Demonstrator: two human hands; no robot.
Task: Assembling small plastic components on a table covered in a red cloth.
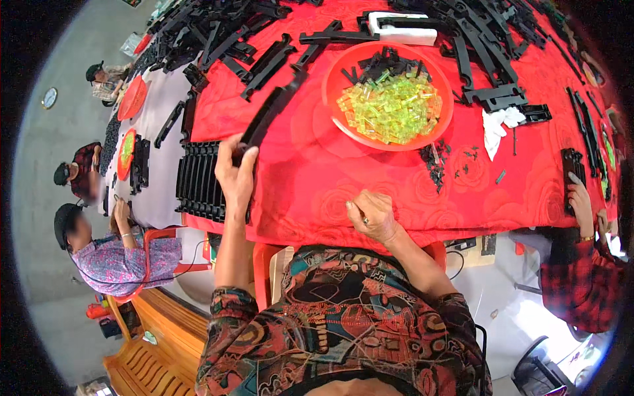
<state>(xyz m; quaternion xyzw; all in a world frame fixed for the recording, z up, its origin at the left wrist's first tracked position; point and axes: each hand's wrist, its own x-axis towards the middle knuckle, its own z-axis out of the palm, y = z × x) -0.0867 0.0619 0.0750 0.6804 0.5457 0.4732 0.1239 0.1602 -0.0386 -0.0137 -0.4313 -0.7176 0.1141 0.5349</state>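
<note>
Three people [125, 267] are at the left, along a table covered in pale cloth [153, 132], where red dishes and dark parts lie. Right of them, a close-set row of black parts [200, 181] lies at the near left corner of the red cloth [297, 185], and beyond it, at the far left, a loose heap of black pieces [221, 30] is piled up. Just right of the row is the long black part [269, 115], a narrow, smooth-looking plastic strip, held tilted above the cloth with its upper end leaning far and to the right. The person's left hand [236, 173] grasps its near end, thumb on the right side, the other fingers bent round from the left. Farther right, the right hand [374, 214] is loosely clenched near the table's near edge; whether something small sits inside the curled fingers I cannot tell. Beyond it stands a red bowl [448, 102] holding clear yellow-green pieces [393, 109], with black bits at its far side. Small black scraps [434, 165] lie right of the bowl, then a crumpled white tissue [493, 135]. At the far right, a co-worker's hand [580, 198] touches another black part [570, 168].
</note>
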